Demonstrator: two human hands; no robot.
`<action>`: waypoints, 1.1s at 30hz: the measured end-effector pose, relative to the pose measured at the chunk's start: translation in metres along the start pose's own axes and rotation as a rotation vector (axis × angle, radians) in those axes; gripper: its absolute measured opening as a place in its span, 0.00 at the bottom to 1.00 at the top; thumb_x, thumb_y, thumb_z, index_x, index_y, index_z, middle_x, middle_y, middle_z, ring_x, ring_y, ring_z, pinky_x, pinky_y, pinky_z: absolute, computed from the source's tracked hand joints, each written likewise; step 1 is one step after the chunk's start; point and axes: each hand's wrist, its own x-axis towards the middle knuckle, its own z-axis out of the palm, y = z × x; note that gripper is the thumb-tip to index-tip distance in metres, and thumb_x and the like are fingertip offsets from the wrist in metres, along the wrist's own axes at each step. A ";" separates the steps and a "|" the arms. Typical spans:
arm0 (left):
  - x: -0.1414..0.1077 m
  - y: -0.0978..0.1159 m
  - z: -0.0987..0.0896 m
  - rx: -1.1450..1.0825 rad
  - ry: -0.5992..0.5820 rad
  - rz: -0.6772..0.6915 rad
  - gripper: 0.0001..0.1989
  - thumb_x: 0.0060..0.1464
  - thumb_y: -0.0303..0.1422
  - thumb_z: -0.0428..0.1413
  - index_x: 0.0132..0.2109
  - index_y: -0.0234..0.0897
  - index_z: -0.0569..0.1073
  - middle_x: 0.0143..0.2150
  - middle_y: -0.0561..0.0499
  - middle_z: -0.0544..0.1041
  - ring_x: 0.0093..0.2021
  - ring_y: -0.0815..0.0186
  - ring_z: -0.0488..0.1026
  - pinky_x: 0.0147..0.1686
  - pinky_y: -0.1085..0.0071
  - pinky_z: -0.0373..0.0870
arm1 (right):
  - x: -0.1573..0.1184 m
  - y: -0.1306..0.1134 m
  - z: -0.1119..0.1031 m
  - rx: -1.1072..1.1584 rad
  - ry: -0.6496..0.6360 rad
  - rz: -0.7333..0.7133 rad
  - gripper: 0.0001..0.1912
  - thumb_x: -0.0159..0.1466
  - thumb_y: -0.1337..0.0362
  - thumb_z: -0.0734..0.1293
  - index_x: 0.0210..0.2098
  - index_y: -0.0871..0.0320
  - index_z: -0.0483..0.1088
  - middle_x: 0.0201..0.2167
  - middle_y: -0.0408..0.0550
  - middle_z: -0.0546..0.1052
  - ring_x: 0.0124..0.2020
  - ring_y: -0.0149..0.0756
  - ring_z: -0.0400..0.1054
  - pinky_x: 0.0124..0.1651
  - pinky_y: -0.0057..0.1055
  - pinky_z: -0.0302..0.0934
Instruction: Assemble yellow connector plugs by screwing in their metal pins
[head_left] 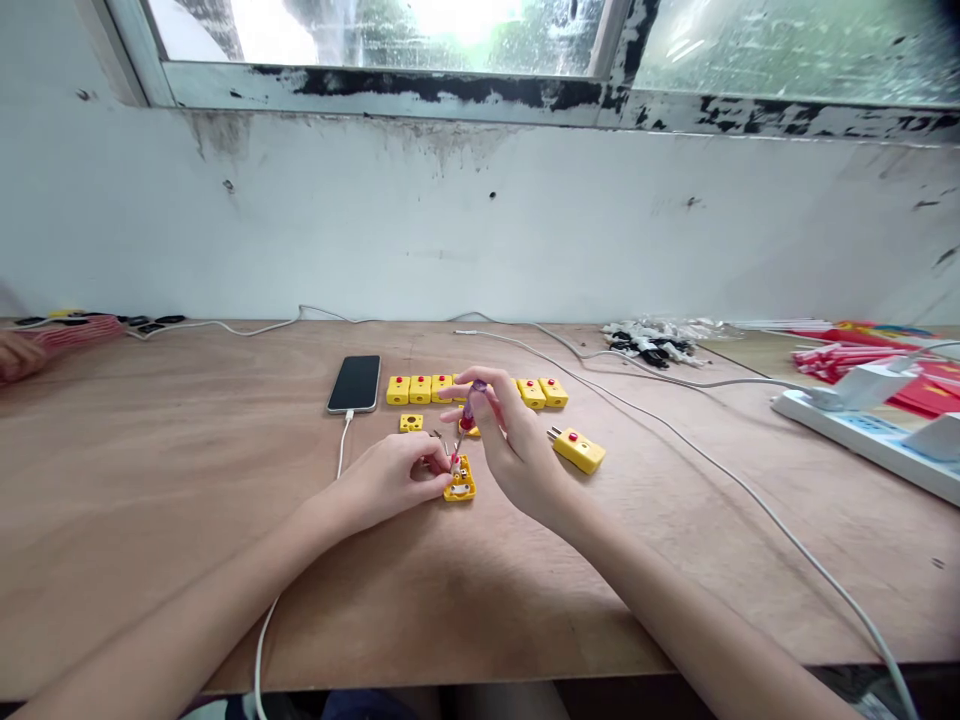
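I see my left hand (390, 478) pinching the light, brittle-looking yellow connector housing (460, 488) at its edge, my right hand (514, 450) closed around the small screwdriver (470, 410) by its slim handle

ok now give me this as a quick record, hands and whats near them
left hand: fingers at an open yellow plastic connector
right hand: grip on a small purple-and-red-handled screwdriver, tip toward that connector
nearby: row of closed yellow plastic connectors with red dots; black smartphone
other person: hand at far left edge
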 end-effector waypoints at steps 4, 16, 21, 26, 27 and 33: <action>0.000 0.003 -0.001 0.033 0.015 0.039 0.05 0.55 0.30 0.54 0.32 0.37 0.72 0.32 0.53 0.77 0.31 0.68 0.71 0.31 0.73 0.64 | 0.001 -0.001 0.000 -0.132 0.139 -0.072 0.06 0.66 0.60 0.60 0.41 0.53 0.65 0.36 0.45 0.72 0.33 0.32 0.69 0.37 0.32 0.66; 0.001 -0.002 0.002 0.058 0.017 0.066 0.05 0.56 0.31 0.54 0.34 0.38 0.74 0.33 0.53 0.76 0.33 0.67 0.72 0.32 0.73 0.64 | -0.002 0.001 0.003 -0.132 0.186 -0.115 0.05 0.67 0.64 0.57 0.42 0.52 0.63 0.36 0.46 0.72 0.34 0.32 0.70 0.37 0.33 0.65; 0.002 -0.001 0.001 0.078 0.019 0.061 0.04 0.55 0.30 0.54 0.33 0.38 0.73 0.33 0.53 0.76 0.33 0.67 0.72 0.32 0.74 0.64 | -0.001 0.005 0.002 -0.145 0.273 -0.138 0.08 0.64 0.63 0.63 0.43 0.52 0.65 0.34 0.45 0.74 0.33 0.33 0.70 0.38 0.35 0.67; 0.002 -0.001 0.002 0.087 0.032 0.069 0.04 0.55 0.30 0.54 0.33 0.38 0.74 0.32 0.53 0.76 0.33 0.67 0.72 0.32 0.74 0.64 | -0.001 0.007 0.003 -0.116 0.237 -0.102 0.08 0.66 0.63 0.58 0.45 0.52 0.63 0.38 0.47 0.75 0.35 0.34 0.71 0.37 0.36 0.67; 0.002 -0.001 0.003 0.089 0.032 0.065 0.04 0.55 0.30 0.54 0.34 0.38 0.74 0.33 0.53 0.76 0.33 0.67 0.72 0.31 0.74 0.64 | 0.000 0.007 0.003 -0.147 0.253 -0.127 0.07 0.65 0.63 0.60 0.43 0.52 0.64 0.37 0.46 0.74 0.35 0.34 0.71 0.37 0.35 0.67; 0.000 -0.002 0.003 0.106 0.047 0.060 0.04 0.55 0.31 0.54 0.34 0.39 0.74 0.33 0.54 0.76 0.33 0.67 0.72 0.31 0.75 0.63 | -0.002 0.010 0.005 -0.156 0.265 -0.159 0.11 0.66 0.65 0.58 0.48 0.52 0.62 0.39 0.47 0.74 0.38 0.34 0.71 0.40 0.36 0.67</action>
